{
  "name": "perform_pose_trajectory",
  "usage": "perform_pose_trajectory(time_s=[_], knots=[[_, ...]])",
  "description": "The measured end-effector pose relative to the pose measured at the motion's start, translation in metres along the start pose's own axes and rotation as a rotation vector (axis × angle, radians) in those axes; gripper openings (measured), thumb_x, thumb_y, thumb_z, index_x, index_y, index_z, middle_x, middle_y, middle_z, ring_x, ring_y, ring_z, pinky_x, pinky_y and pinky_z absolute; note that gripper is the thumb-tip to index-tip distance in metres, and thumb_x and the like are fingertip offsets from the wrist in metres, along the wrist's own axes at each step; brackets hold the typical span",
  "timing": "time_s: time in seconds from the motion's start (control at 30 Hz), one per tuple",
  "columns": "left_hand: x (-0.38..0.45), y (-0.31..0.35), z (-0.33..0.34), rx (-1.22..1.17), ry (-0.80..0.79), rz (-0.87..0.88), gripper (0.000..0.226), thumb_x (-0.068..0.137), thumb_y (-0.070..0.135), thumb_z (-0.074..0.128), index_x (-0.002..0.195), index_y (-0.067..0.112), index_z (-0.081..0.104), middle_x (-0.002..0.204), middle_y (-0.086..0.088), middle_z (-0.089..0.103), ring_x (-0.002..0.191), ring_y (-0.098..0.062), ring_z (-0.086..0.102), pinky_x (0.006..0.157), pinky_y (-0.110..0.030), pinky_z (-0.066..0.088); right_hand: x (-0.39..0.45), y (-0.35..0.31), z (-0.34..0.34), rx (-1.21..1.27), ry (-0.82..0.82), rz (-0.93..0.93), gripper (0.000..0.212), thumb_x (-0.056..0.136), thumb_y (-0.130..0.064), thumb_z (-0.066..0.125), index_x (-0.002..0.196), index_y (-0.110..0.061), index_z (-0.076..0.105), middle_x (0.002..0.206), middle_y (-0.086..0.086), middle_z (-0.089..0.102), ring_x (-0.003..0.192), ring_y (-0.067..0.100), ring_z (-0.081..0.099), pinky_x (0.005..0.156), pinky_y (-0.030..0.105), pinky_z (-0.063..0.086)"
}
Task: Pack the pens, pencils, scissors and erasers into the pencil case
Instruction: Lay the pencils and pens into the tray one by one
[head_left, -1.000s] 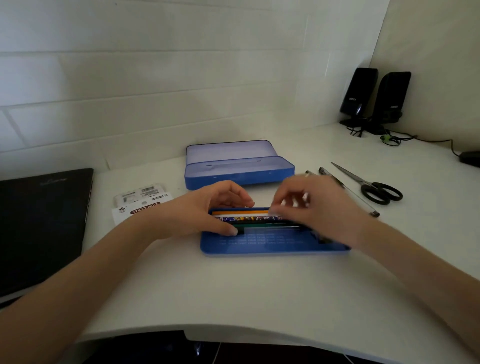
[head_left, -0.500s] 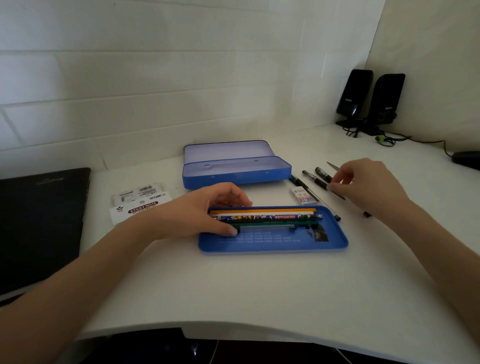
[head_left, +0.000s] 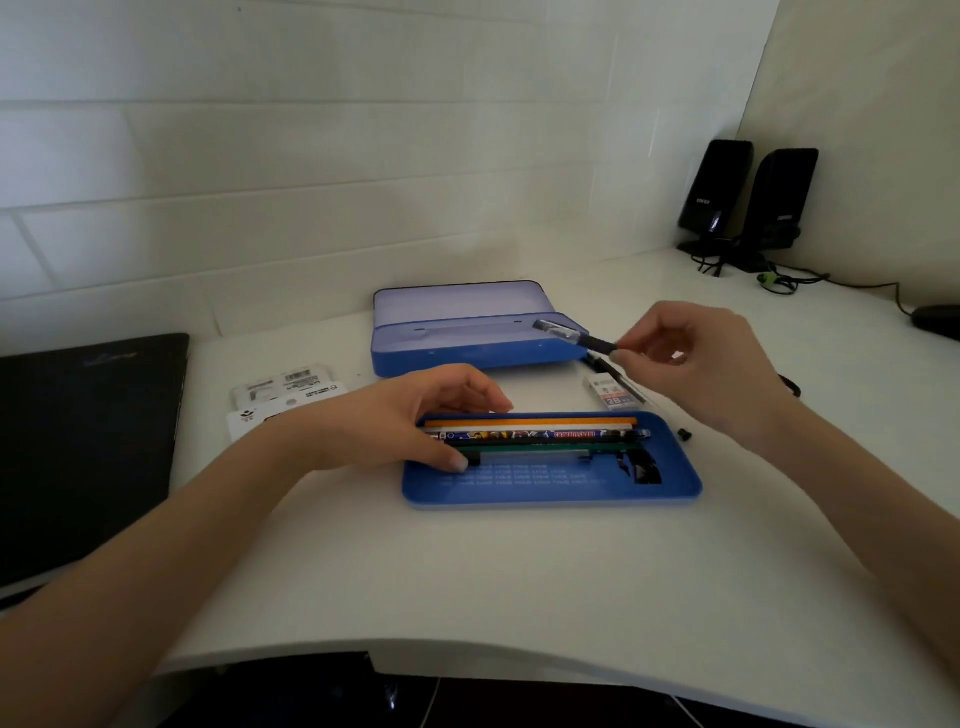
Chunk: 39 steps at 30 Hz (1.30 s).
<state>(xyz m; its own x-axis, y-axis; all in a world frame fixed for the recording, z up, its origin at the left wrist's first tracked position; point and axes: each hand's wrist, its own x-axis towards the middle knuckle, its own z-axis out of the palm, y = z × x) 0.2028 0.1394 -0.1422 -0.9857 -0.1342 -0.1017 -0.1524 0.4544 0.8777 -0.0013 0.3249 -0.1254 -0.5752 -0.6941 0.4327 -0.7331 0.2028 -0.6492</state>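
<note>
The right hand (head_left: 691, 369) pinches a black pen (head_left: 574, 335) in the air over the open pencil case (head_left: 467, 332), long axis running 4 to 10 o'clock (cap toward 10). The left hand (head_left: 415, 421) presses the pencils (head_left: 530, 434) lying crosswise, 3 to 9, in the blue tray (head_left: 550, 491).
</note>
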Motion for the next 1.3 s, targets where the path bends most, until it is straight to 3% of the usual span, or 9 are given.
perform_pose_trajectory(time_s=[0.2,0.3,0.37,0.6,0.77,0.9,1.0,1.13,1.3], knots=[[0.001,-0.001,-0.002,-0.035,-0.004,-0.026,0.056,0.076,-0.011,0.066,0.112,0.029,0.052,0.128,0.01,0.058,0.122,-0.005,0.053,0.101,-0.022,0.044,-0.019,-0.028,0.003,0.112,-0.399,-0.164,0.01,0.072,-0.018,0.077,0.071,-0.016,0.067,0.075,-0.001,0.069,0.064,0.012,0.059,0.07,0.028,0.051],[0.0,-0.002,-0.003,-0.043,-0.023,-0.017,0.051,0.076,-0.016,0.062,0.114,0.017,0.052,0.131,0.007,0.057,0.123,-0.006,0.053,0.103,-0.028,0.044,-0.025,-0.028,0.01,-0.002,-0.582,-0.2,0.012,0.073,-0.02,0.077,0.071,-0.023,0.066,0.075,-0.011,0.067,0.066,0.008,0.059,0.066,0.022,0.049],[0.0,-0.003,-0.004,-0.054,-0.028,-0.015,0.05,0.077,-0.017,0.06,0.115,0.013,0.051,0.132,0.007,0.056,0.123,-0.006,0.053,0.103,-0.029,0.044,-0.027,-0.027,0.017,-0.064,-0.613,-0.241,0.013,0.074,-0.021,0.076,0.071,-0.024,0.063,0.068,-0.015,0.061,0.061,0.004,0.054,0.058,0.013,0.041],[0.002,-0.002,-0.002,-0.084,-0.004,-0.006,0.04,0.08,-0.014,0.058,0.112,0.01,0.052,0.128,0.002,0.059,0.119,-0.012,0.056,0.098,-0.027,0.048,-0.037,-0.04,0.044,-0.173,-0.478,-0.364,0.026,0.078,-0.029,0.072,0.066,-0.027,0.049,0.069,-0.016,0.048,0.069,-0.002,0.048,0.06,0.014,0.036],[0.001,-0.003,-0.001,-0.04,-0.021,-0.012,0.045,0.075,-0.001,0.073,0.111,0.019,0.055,0.128,0.008,0.059,0.12,-0.007,0.055,0.1,-0.027,0.046,-0.034,-0.039,0.043,-0.118,-0.438,-0.311,0.019,0.077,-0.032,0.073,0.068,-0.022,0.059,0.067,-0.012,0.055,0.067,0.004,0.051,0.059,0.016,0.039],[0.001,-0.003,-0.002,-0.038,-0.022,-0.029,0.044,0.076,-0.004,0.071,0.107,0.025,0.056,0.132,0.01,0.055,0.121,-0.002,0.054,0.102,-0.027,0.045,-0.012,-0.023,0.019,-0.046,-0.124,-0.141,0.011,0.079,-0.029,0.07,0.072,-0.022,0.064,0.067,-0.008,0.06,0.06,0.008,0.048,0.058,0.017,0.039],[0.001,-0.003,-0.002,-0.032,-0.027,-0.025,0.045,0.076,-0.004,0.071,0.106,0.026,0.056,0.132,0.012,0.055,0.121,-0.001,0.053,0.102,-0.027,0.045,0.005,0.008,-0.002,-0.274,0.075,-0.013,0.006,0.084,-0.03,0.065,0.083,-0.024,0.065,0.076,-0.005,0.062,0.068,0.01,0.051,0.065,0.027,0.043],[0.001,-0.003,-0.002,-0.028,-0.024,-0.023,0.046,0.075,-0.005,0.071,0.106,0.026,0.057,0.132,0.011,0.055,0.122,-0.003,0.053,0.103,-0.029,0.044,0.012,0.04,-0.009,-0.528,-0.015,0.225,0.026,0.085,-0.033,0.063,0.104,-0.017,0.069,0.101,0.007,0.065,0.094,0.024,0.058,0.08,0.039,0.049],[0.0,-0.003,-0.003,-0.027,-0.026,-0.017,0.047,0.076,-0.008,0.069,0.108,0.023,0.056,0.133,0.01,0.055,0.123,-0.003,0.052,0.104,-0.03,0.043,0.014,0.041,-0.003,-0.604,-0.014,0.269,0.022,0.085,-0.027,0.061,0.102,-0.018,0.07,0.108,0.009,0.064,0.1,0.028,0.057,0.083,0.042,0.051]])
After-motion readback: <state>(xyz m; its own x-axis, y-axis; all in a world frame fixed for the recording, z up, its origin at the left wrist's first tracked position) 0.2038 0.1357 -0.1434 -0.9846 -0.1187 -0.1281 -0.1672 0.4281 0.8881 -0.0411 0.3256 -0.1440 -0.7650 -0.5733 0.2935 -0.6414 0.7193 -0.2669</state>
